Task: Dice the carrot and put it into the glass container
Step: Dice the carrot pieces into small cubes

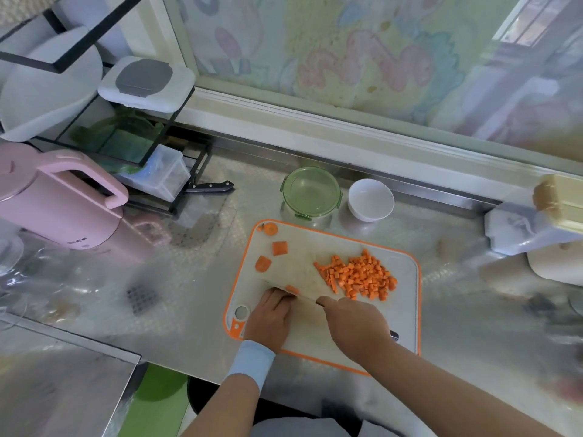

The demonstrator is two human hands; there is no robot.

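A white cutting board (400, 313) with an orange rim lies on the metal counter. A heap of diced carrot (359, 275) covers its right part. Three larger carrot pieces sit at its upper left: a round end (270, 229), a chunk (279, 248) and another chunk (263, 263). My left hand (271, 313) holds down a carrot piece (292, 289) with curled fingers. My right hand (353, 323) grips the handle of a knife (303, 287) whose wide blade stands against that piece. The glass container (310, 192) with a green lid stands behind the board.
A white bowl (371, 199) stands beside the glass container. A pink kettle (60, 200) and a black rack with containers fill the left side. Another knife (209, 186) lies by the rack. White and beige boxes (536, 222) sit at the right edge.
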